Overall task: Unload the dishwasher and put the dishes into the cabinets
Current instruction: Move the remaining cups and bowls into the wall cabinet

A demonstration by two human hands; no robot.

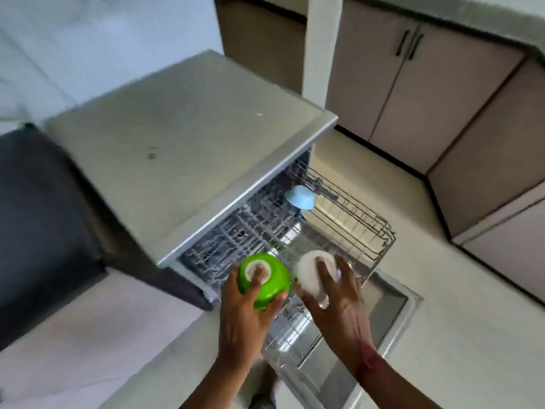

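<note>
At lower centre of the frame, an upturned green bowl (267, 283) is held by the left grip (244, 311), whose fingers are curled over its base. Just to its right an upturned white bowl (309, 268) is clasped likewise by the right grip (339, 293), both being held above the pulled-out wire rack (358, 224) of the dishwasher (182, 137). Farther in, at mid-frame, a pale blue bowl (300, 196) is seen upside down on that rack, and closed cabinets (413, 84) are seen at upper right.
</note>
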